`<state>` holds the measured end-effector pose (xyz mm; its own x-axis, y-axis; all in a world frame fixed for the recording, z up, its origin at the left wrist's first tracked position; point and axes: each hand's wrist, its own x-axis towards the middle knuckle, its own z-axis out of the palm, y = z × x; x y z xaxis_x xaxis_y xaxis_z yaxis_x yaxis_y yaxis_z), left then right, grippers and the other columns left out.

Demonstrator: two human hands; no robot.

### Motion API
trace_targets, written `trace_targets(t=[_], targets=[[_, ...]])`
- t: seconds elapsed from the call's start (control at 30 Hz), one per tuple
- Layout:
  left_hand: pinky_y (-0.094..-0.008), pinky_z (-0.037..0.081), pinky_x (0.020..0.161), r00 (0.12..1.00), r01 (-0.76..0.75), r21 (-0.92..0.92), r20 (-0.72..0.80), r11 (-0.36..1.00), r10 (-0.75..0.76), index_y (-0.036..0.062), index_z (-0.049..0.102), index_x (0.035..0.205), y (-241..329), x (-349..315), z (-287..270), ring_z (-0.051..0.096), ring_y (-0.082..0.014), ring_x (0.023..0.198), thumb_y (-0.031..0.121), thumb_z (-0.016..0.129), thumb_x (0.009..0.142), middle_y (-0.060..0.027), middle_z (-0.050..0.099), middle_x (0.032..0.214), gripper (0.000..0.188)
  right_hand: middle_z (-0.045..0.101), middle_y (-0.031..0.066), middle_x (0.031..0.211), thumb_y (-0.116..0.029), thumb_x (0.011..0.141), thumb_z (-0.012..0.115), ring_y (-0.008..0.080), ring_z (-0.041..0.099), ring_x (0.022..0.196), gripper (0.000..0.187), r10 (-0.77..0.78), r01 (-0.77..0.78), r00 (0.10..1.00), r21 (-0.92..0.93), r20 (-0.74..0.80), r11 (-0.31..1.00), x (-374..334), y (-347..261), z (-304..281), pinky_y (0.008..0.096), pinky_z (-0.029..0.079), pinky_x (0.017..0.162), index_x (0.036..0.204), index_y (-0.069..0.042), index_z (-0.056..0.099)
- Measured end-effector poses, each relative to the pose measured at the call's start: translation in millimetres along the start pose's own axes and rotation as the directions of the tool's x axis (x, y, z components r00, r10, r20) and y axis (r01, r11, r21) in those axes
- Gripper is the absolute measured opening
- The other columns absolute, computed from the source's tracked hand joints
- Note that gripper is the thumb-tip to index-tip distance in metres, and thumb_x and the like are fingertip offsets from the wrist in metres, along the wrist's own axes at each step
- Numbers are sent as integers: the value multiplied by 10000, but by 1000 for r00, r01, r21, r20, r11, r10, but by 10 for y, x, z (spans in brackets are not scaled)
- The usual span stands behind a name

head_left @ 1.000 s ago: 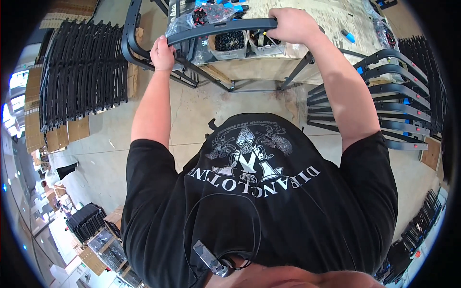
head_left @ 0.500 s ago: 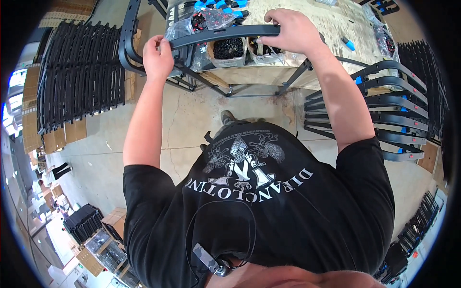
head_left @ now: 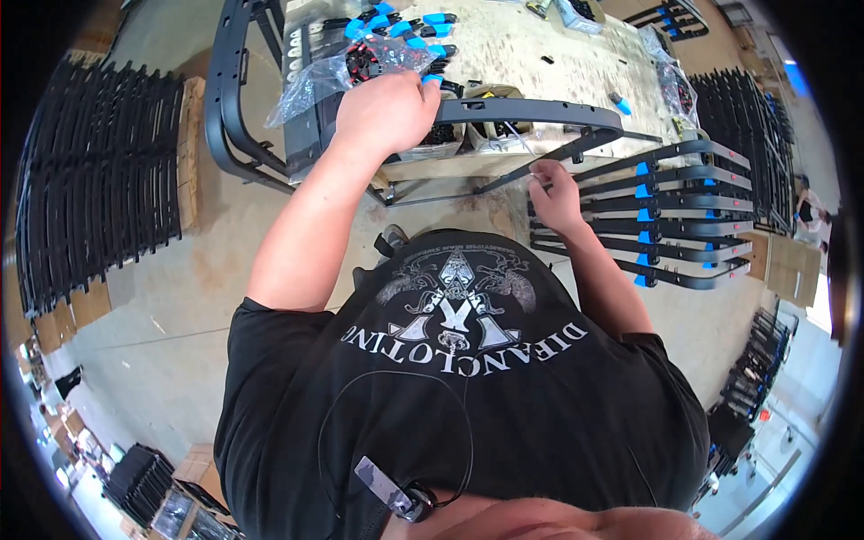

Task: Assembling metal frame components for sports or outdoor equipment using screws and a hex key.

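A black metal tube frame [head_left: 531, 110] with a bent corner lies across the near edge of the worktable, in front of me. My left hand [head_left: 385, 115] is closed around its left part, palm down, with the fingertips hidden behind the bar. Beyond these fingers lie a clear plastic bag [head_left: 315, 85] of small red and black parts and a blue-and-black clip [head_left: 434, 81]. My right hand [head_left: 555, 196] is below the frame's right corner, thumb and fingers pinched together. Whatever is between them is too small to make out.
The worktable [head_left: 513, 54] bears several blue-and-black clips [head_left: 409, 31] and an open box [head_left: 495, 126] of small parts. Stacked frames [head_left: 670, 220] with blue clips stand to the right. A tall stack of black frames [head_left: 99, 180] stands left, and another bent frame [head_left: 220, 117] nearer.
The frame has moved right and toward me. My left hand has slid right along it; my right hand has let go of the bar and dropped below its corner.
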<state>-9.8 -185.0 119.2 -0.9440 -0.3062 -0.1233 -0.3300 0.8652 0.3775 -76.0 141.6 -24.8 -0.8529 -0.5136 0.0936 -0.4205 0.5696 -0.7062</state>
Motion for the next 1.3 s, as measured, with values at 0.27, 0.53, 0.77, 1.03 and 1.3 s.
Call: trace_targets(t=[0.27,0.53,0.77,1.03,1.3], targets=[[-492,563,834,998,4,39,67,999,-6,44,727,985,25,82,-18,710,-383,923,420,384,1027,-186,740,953,510,700,158,1040,-235,948,572,317,671,976,309,68,-13,990,-398,123,917,1209,530,575,404,530,877,1175,-35,635],[-489,530,854,987,135,28,84,990,-137,102,722,1070,108,71,-7,682,-388,993,501,445,1006,-174,734,1019,490,686,116,1231,-200,945,527,271,648,1122,318,38,279,840,-492,541,824,1822,728,903,398,513,956,1228,-131,653],[-468,540,875,974,217,48,61,975,-220,107,734,1054,176,98,22,696,-351,1004,523,463,979,-144,748,994,502,719,151,1156,-207,972,495,301,681,1078,289,-49,363,818,-449,573,816,1912,628,473,411,548,914,1131,-84,702],[-467,535,870,964,266,28,19,963,-267,117,727,1073,196,79,46,691,-357,1005,522,509,964,-135,746,1025,473,689,84,1262,-190,901,582,300,682,1123,317,283,96,759,-529,587,843,1951,681,717,456,552,959,1196,-176,696],[-468,537,861,954,300,14,4,954,-300,120,733,1044,188,23,38,691,-350,999,523,542,940,-134,746,1019,458,688,157,1239,-256,893,605,328,665,1170,375,91,308,842,-612,532,728,2014,1018,1103,475,536,992,1237,-132,689]])
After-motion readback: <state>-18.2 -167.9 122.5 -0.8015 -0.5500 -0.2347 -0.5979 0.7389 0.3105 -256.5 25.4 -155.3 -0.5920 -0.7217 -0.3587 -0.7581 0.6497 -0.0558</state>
